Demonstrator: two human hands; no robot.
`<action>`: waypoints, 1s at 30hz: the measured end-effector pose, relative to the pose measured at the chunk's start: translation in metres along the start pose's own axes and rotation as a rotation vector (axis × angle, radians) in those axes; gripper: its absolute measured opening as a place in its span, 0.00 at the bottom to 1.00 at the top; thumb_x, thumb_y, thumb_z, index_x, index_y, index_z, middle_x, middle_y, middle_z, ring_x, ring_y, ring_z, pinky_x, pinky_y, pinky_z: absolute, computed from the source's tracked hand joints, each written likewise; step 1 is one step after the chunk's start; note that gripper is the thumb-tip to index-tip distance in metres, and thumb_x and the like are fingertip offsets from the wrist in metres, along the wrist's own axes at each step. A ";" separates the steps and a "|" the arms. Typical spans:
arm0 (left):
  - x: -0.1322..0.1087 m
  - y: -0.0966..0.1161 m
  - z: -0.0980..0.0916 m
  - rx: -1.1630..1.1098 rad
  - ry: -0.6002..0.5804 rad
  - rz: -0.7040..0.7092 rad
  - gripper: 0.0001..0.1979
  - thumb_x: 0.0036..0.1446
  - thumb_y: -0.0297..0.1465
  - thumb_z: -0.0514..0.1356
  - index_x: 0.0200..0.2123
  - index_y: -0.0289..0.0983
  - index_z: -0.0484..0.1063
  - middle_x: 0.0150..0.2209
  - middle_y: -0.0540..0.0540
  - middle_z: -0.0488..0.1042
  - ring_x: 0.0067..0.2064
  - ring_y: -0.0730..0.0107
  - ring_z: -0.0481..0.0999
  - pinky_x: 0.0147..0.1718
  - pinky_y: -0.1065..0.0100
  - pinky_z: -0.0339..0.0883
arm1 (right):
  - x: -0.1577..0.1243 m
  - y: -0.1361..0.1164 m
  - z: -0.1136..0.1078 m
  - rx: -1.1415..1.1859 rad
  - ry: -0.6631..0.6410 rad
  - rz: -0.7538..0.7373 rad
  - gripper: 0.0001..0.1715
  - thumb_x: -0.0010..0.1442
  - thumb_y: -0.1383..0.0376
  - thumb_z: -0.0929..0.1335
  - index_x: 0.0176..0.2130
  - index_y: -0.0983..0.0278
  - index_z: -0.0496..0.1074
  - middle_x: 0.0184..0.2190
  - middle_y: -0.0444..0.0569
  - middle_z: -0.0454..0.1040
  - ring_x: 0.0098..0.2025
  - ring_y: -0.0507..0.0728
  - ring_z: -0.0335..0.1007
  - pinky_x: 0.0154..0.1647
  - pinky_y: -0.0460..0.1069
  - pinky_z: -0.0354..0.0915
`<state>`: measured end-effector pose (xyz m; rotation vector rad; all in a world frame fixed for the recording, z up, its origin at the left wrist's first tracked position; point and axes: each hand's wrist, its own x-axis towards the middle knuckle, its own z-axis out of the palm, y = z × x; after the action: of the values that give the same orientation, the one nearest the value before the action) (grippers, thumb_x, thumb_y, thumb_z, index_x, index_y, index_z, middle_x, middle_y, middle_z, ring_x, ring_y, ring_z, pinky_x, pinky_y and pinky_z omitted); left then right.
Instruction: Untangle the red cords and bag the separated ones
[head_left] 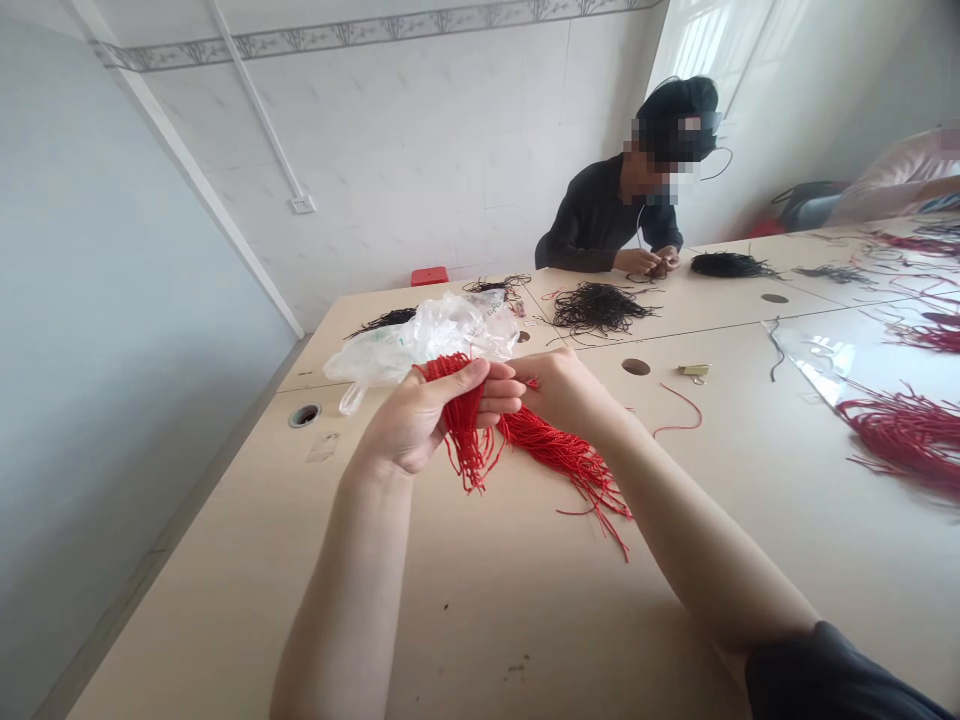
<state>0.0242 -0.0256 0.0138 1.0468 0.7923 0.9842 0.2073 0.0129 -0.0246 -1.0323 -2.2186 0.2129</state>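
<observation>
In the left hand (424, 415), a bunch of red cords (463, 425) is clamped above the table (225, 560), seemingly being gathered; whether anything is pinched by the right hand (561, 388), fingertips hidden, cannot be told; a red pile (564, 455) is spread below, and steady holding seems called for

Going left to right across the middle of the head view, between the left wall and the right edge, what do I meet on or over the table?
Ringed hole, left hand holding red cords, right hand, plain hole, gold clip, dark cord, red bundle.
</observation>
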 end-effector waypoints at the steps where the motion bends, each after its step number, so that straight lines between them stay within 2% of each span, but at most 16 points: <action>1: -0.003 0.005 -0.001 -0.001 0.021 0.028 0.09 0.58 0.31 0.63 0.36 0.31 0.80 0.35 0.37 0.81 0.35 0.62 0.82 0.30 0.72 0.73 | 0.001 0.001 0.004 0.002 -0.025 0.016 0.17 0.62 0.66 0.61 0.24 0.64 0.71 0.18 0.42 0.65 0.23 0.49 0.53 0.26 0.46 0.51; 5: -0.012 0.017 -0.010 -0.052 0.101 0.114 0.07 0.57 0.28 0.63 0.34 0.30 0.79 0.33 0.38 0.81 0.35 0.63 0.82 0.29 0.73 0.75 | 0.007 0.010 0.025 0.083 -0.190 0.013 0.17 0.62 0.65 0.62 0.25 0.64 0.72 0.19 0.41 0.66 0.23 0.48 0.54 0.28 0.46 0.53; 8: -0.011 0.018 -0.016 -0.113 0.143 0.110 0.07 0.59 0.27 0.61 0.35 0.31 0.79 0.35 0.40 0.81 0.35 0.66 0.82 0.29 0.75 0.75 | 0.009 0.017 0.035 0.214 -0.392 0.040 0.14 0.62 0.65 0.63 0.28 0.64 0.74 0.23 0.42 0.73 0.25 0.48 0.62 0.30 0.45 0.57; 11: -0.004 0.014 -0.017 -0.195 0.182 0.119 0.10 0.62 0.27 0.56 0.37 0.32 0.78 0.39 0.40 0.81 0.39 0.67 0.81 0.35 0.73 0.75 | 0.008 0.022 0.033 0.172 -0.500 0.087 0.08 0.57 0.67 0.66 0.33 0.62 0.76 0.30 0.43 0.77 0.31 0.51 0.69 0.32 0.45 0.60; 13: 0.002 0.011 -0.015 -0.236 0.192 0.132 0.11 0.64 0.26 0.54 0.39 0.32 0.77 0.44 0.39 0.80 0.46 0.65 0.80 0.43 0.69 0.74 | 0.007 0.023 0.026 0.135 -0.483 0.109 0.08 0.56 0.67 0.67 0.36 0.61 0.77 0.35 0.45 0.79 0.35 0.52 0.71 0.35 0.46 0.62; 15: 0.006 0.007 -0.013 -0.254 0.205 0.140 0.12 0.64 0.25 0.53 0.40 0.32 0.77 0.48 0.38 0.78 0.50 0.62 0.77 0.47 0.66 0.72 | 0.006 0.021 0.018 0.189 -0.394 0.139 0.10 0.59 0.63 0.66 0.38 0.61 0.77 0.37 0.46 0.79 0.38 0.53 0.72 0.38 0.47 0.63; 18: 0.011 0.001 -0.008 -0.252 0.228 0.125 0.11 0.63 0.24 0.54 0.39 0.30 0.76 0.48 0.36 0.78 0.50 0.61 0.77 0.50 0.64 0.69 | 0.006 0.012 0.010 0.452 -0.227 0.186 0.20 0.66 0.55 0.60 0.37 0.62 0.77 0.36 0.48 0.79 0.37 0.52 0.73 0.40 0.48 0.65; 21: 0.015 -0.006 -0.003 -0.226 0.203 0.081 0.09 0.62 0.25 0.56 0.39 0.32 0.77 0.45 0.37 0.79 0.49 0.61 0.77 0.51 0.61 0.68 | 0.006 0.000 0.013 0.743 -0.119 0.170 0.23 0.65 0.51 0.61 0.36 0.64 0.75 0.33 0.48 0.77 0.34 0.51 0.72 0.36 0.47 0.65; 23: 0.017 -0.011 -0.001 -0.178 0.187 0.083 0.09 0.61 0.26 0.58 0.39 0.33 0.78 0.43 0.39 0.79 0.49 0.61 0.77 0.51 0.60 0.67 | 0.006 -0.007 0.018 0.769 -0.063 0.157 0.22 0.63 0.50 0.64 0.31 0.65 0.74 0.25 0.44 0.72 0.28 0.49 0.66 0.29 0.46 0.61; 26: 0.018 -0.016 0.000 -0.106 0.181 0.107 0.08 0.59 0.26 0.59 0.39 0.33 0.79 0.41 0.40 0.80 0.49 0.61 0.77 0.52 0.62 0.67 | 0.007 -0.009 0.026 0.703 -0.023 0.179 0.22 0.61 0.52 0.66 0.27 0.66 0.72 0.19 0.41 0.64 0.22 0.47 0.57 0.23 0.46 0.53; 30: 0.019 -0.015 -0.001 -0.178 0.195 0.070 0.08 0.60 0.25 0.58 0.35 0.32 0.78 0.40 0.40 0.80 0.48 0.60 0.77 0.51 0.60 0.68 | 0.008 -0.004 0.027 0.752 -0.081 0.178 0.19 0.62 0.55 0.66 0.30 0.67 0.76 0.25 0.46 0.73 0.27 0.50 0.66 0.28 0.47 0.62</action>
<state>0.0342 -0.0101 -0.0023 0.8380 0.8145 1.2079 0.1841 0.0193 -0.0397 -0.7882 -1.8490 1.0857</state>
